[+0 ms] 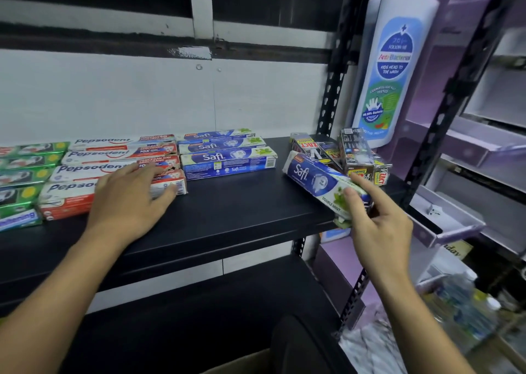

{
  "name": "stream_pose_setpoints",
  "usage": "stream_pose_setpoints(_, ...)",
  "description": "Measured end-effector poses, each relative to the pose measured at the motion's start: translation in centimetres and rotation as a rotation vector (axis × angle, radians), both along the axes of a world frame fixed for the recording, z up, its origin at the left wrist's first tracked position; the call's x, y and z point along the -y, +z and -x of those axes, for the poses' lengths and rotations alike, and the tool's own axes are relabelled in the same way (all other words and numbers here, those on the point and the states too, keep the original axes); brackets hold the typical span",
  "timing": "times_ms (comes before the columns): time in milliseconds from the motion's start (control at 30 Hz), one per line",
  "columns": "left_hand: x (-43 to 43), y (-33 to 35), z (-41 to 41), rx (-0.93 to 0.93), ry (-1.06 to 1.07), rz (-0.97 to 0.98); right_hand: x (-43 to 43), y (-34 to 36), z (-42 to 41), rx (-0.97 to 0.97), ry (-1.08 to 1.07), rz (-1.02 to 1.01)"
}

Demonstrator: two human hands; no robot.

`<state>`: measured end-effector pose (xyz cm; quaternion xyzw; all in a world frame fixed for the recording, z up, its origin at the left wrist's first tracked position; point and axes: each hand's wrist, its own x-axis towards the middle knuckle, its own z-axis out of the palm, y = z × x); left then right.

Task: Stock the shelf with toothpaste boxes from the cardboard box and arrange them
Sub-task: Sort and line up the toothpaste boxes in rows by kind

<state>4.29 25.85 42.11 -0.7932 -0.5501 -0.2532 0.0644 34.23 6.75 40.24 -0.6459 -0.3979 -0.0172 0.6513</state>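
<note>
— What's she got hold of?

— Fingertips (pixel 363 184) and thumb of the right hand (pixel 378 220) pinch the near end of a blue Safi box (pixel 318 183). It's held clear of the shelf (pixel 242 211) out at three o'clock, far end tilted up and pointing towards ten, close in front of the black Zact boxes (pixel 355 154). The wrist is cocked and the forearm comes up from five o'clock.

— And the other one?

— The fingers (pixel 142 170) are spread flat and grip nothing. The left hand (pixel 128 200) presses on the front Pepsodent box (pixel 65 197) at nine o'clock, with the forearm coming in low from seven.

— So which step is this?

— Placing, I'd say. The box is out of the cardboard box (pixel 242 365) at six o'clock and hasn't been set down yet. The Safi row (pixel 227 157) sits at twelve.

— What's next, then?

— Probably she swings it left and turns it square to that row. Then she lays it on the bare board in front and slides it flush. The left hand looks to be steadying or squaring the Pepsodents.
</note>
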Motion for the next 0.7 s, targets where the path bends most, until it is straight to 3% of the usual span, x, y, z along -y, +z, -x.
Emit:
stream_pose_setpoints(167,-0.3,-0.1,0.0,-0.025,0.005,-0.008,1.3,0.0,-1.4,-0.162,0.165,-0.030)
stream_pose_setpoints(267,-0.4,-0.2,0.1,-0.034,0.004,-0.002,1.2,0.1,-1.5,-0.357,0.329,-0.019)
stream_pose_setpoints(400,-0.2,-0.1,0.0,-0.027,0.004,-0.005,0.1,0.2,-1.1,-0.502,0.505,0.086)
stream_pose_setpoints(567,-0.1,0.0,-0.1,-0.016,0.009,-0.006,-2.5,0.6,-1.7,0.013,0.198,0.280)
stream_pose_setpoints(700,-0.1,-0.1,-0.2,-0.016,0.007,-0.006,-4.2,1.9,-1.8,0.248,0.213,0.425)
